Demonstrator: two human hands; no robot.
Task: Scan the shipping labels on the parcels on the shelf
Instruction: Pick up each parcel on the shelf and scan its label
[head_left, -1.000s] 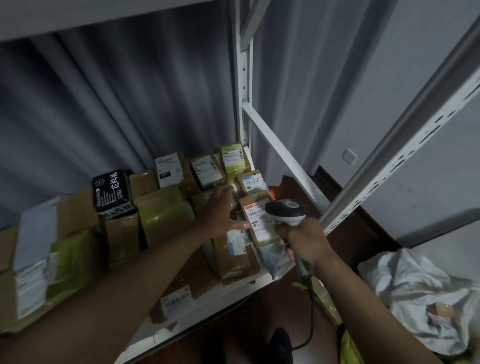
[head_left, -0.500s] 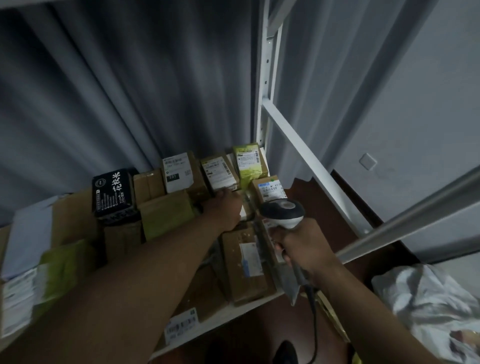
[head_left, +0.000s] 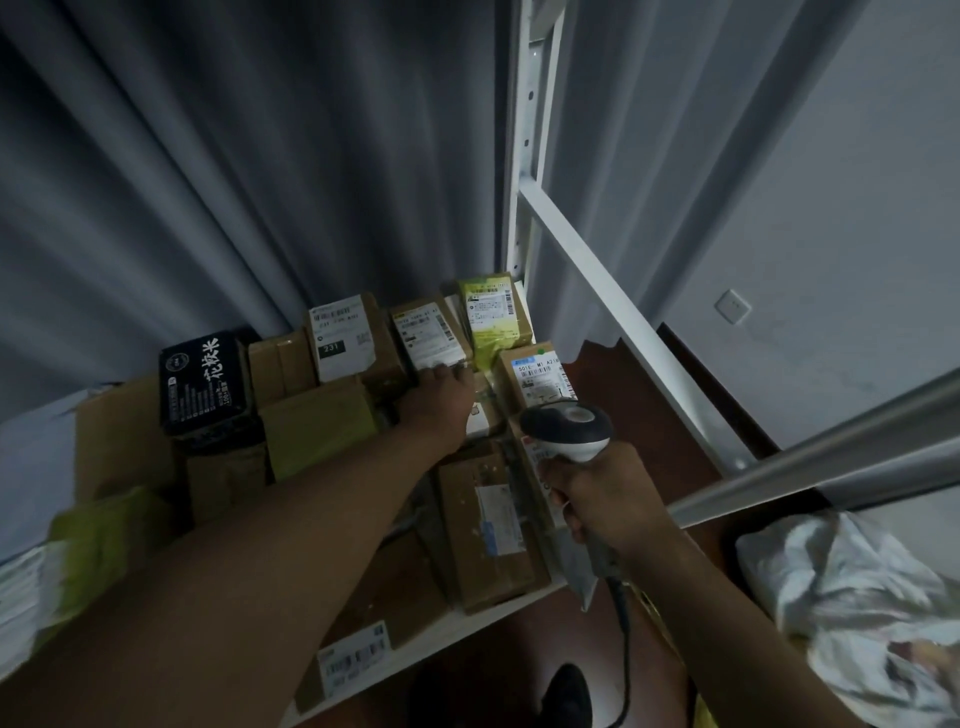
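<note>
The parcels sit packed together on the white shelf (head_left: 441, 631) in the middle and lower left of the frame. A brown box (head_left: 348, 338) at the back carries a white label with "231" in a dark block. Right of it, a second brown box (head_left: 428, 332) has a label whose print is too small to read. Further right, a yellow-green parcel (head_left: 493, 317) shows barcodes, and just below it a carton (head_left: 535, 371) has a label reading roughly "5016 M1 A21". At centre left, a black box (head_left: 205, 379) bears large white Chinese characters. In the lower middle, a barcode sticker (head_left: 356, 660) lies at the shelf's front edge.

The left hand (head_left: 441, 400) reaches in from the lower left, its fingertips resting on the near edge of the second brown box's label; whether the fingers grip the box is unclear from behind. The right hand (head_left: 602, 499) is clenched round the handle of a white and dark scanner (head_left: 566, 428), whose head points toward the back row. Its cable (head_left: 623, 644) hangs toward the floor.

The left forearm covers several parcels in the lower left, where motion blur smears the greenish packages (head_left: 98, 540). A grey curtain (head_left: 249, 171) hangs behind the shelf. A white upright post (head_left: 524, 156) and a slanted brace (head_left: 623, 322) cross the right side. A crumpled white bag (head_left: 852, 613) lies at lower right, cut off by the frame edge.
</note>
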